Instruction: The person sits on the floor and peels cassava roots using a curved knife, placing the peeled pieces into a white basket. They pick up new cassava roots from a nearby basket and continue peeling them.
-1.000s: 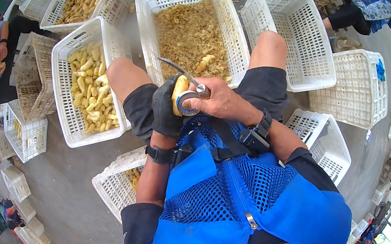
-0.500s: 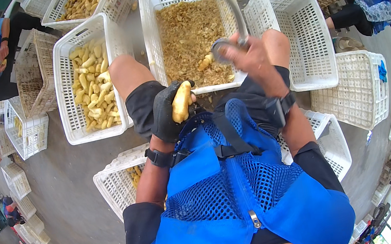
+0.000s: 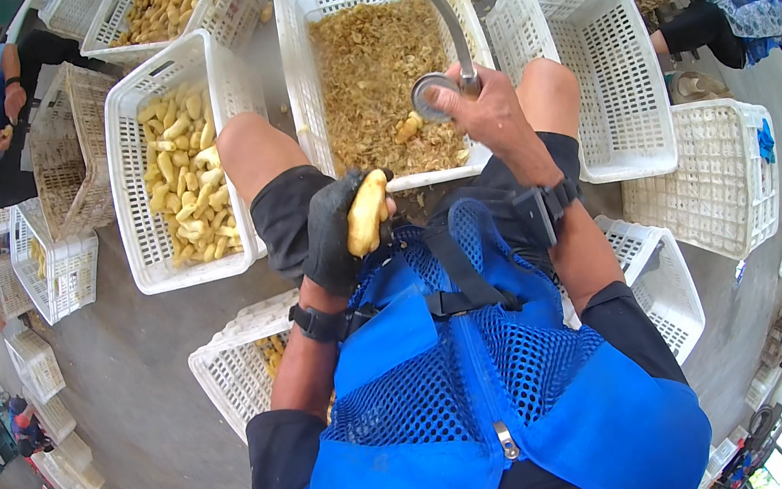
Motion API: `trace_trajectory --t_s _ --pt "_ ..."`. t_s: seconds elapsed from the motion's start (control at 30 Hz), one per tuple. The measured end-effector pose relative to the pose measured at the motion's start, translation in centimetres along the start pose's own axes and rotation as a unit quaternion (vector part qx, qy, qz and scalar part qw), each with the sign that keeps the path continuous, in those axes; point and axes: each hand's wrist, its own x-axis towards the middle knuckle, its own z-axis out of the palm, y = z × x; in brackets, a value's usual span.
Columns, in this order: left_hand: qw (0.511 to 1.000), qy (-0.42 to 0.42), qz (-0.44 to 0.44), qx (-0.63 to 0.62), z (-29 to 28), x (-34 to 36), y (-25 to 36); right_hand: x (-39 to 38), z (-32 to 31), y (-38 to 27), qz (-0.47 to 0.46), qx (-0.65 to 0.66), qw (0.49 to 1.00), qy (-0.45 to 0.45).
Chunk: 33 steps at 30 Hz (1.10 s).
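In a black glove, my left hand [image 3: 331,233] is closed around a pale yellow, knobbly root [image 3: 367,214], held upright above my lap. My bare right hand [image 3: 497,117] grips a curved metal tool [image 3: 457,27], its sickle-like arc pointing up and away. A round metal disc [image 3: 436,96] sits at the thumb side of that hand; whether it belongs to the tool I cannot tell. Both hands are apart, near the close edge of a white crate [image 3: 402,181] between my knees. Brownish peelings [image 3: 374,60] fill its bottom, and another root piece [image 3: 409,126] lies on them.
Left of my knee stands a white crate [image 3: 125,183] of pale yellow roots [image 3: 188,189]. A white crate [image 3: 631,123] rests by my right knee, with an upturned crate [image 3: 695,184] beyond. More crates [image 3: 240,383] flank my hips. Co-workers sit at far left and right.
My right hand, blurred before, now shows sharply, and the curved tool has swung more upright. The root in my left hand has shifted slightly.
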Motion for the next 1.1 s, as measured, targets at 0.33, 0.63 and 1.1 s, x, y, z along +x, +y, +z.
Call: trace_trajectory --t_s 0.33,0.63,1.1 --pt "0.997 -0.015 0.072 0.031 0.1 -0.6 0.6 0.2 1.2 1.7 -0.006 -0.042 0.999 -0.014" --pt "0.970 -0.003 0.174 0.169 0.0 0.4 -1.7 -3.8 3.9 -0.7 -0.016 -0.036 0.977 -0.210" --pt "0.974 0.075 -0.142 -0.159 0.6 0.0 -1.5 -3.4 4.1 -0.9 -0.024 -0.014 0.988 -0.153"
